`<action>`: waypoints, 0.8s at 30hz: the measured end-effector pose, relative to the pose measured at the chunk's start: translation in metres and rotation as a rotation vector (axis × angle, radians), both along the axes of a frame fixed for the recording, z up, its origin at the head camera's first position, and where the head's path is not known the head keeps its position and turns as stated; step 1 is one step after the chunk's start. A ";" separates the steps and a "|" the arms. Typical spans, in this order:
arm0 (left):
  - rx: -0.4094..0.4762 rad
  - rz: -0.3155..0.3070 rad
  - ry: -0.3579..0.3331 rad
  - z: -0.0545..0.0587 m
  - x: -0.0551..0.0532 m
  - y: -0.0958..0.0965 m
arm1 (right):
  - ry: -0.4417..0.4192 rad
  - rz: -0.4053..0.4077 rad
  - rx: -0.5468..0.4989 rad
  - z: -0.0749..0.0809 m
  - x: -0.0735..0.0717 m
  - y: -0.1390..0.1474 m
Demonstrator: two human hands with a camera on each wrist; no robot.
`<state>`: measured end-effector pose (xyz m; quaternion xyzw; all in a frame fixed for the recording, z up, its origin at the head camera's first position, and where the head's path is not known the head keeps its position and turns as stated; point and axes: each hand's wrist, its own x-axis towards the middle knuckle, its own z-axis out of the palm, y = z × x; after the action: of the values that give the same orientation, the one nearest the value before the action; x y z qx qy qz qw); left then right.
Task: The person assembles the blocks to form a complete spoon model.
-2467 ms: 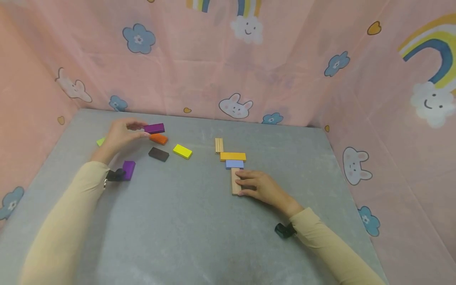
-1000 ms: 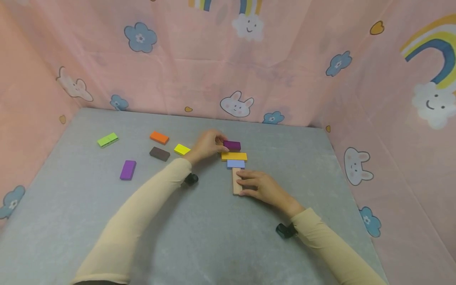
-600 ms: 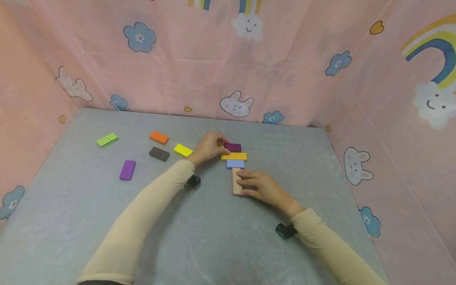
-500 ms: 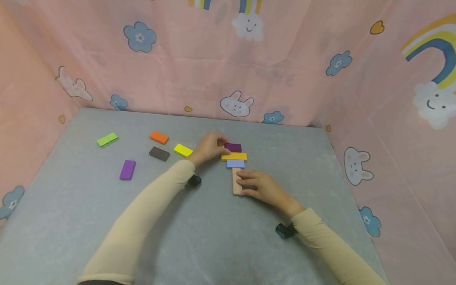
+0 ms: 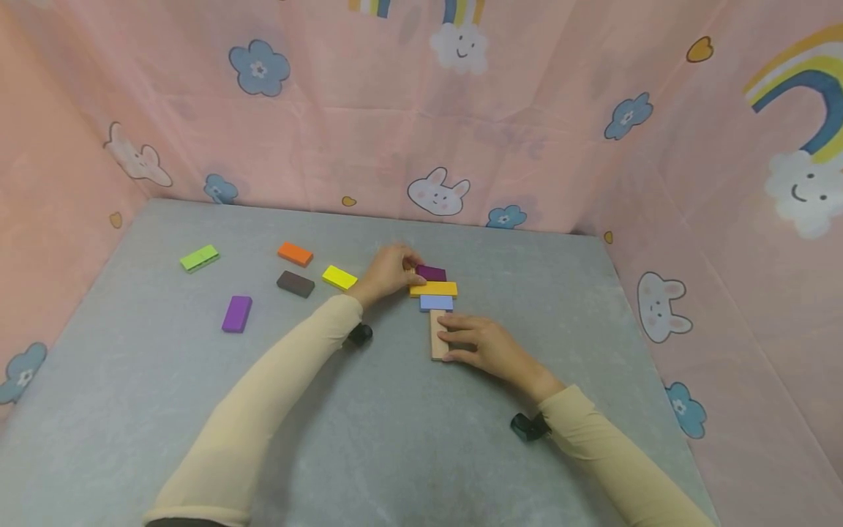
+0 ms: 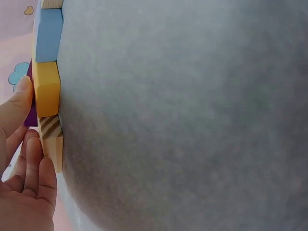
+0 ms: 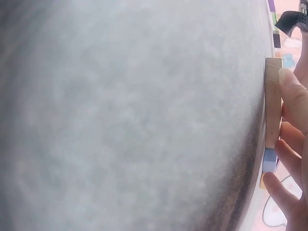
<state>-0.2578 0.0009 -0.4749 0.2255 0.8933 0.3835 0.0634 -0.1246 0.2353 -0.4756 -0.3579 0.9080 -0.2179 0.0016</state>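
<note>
My left hand (image 5: pixel 387 273) pinches a dark purple block (image 5: pixel 431 273) just beyond a yellow-orange block (image 5: pixel 435 289). A striped wooden block (image 6: pixel 50 127) lies at the left fingertips and is mostly hidden by that hand in the head view. Nearer me, a light blue block (image 5: pixel 436 302) follows the yellow-orange one, then a plain wooden block (image 5: pixel 437 335) lying lengthwise. My right hand (image 5: pixel 484 345) holds this wooden block from its right side, thumb at the near end, as the right wrist view also shows.
On the left of the grey table (image 5: pixel 369 424) lie loose blocks: lime green (image 5: pixel 200 258), orange (image 5: pixel 295 254), dark brown (image 5: pixel 296 284), yellow (image 5: pixel 339 277) and lighter purple (image 5: pixel 237 314). A pink patterned curtain (image 5: pixel 316 146) rises behind the table's back edge.
From the far left, my left hand has carried the dark purple block right to the row and lowered it; lately the block has turned slightly. My right hand has stayed on the wooden block.
</note>
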 end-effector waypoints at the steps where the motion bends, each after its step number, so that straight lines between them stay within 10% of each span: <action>1: -0.002 -0.002 0.000 0.001 0.000 0.000 | -0.001 -0.002 0.003 0.000 0.000 0.000; 24: -0.039 -0.030 -0.045 0.006 -0.002 -0.002 | -0.030 -0.012 0.011 0.000 0.001 0.001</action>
<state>-0.2593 -0.0009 -0.4690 0.2289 0.8956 0.3699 0.0936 -0.1241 0.2363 -0.4758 -0.3492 0.9111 -0.2184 0.0160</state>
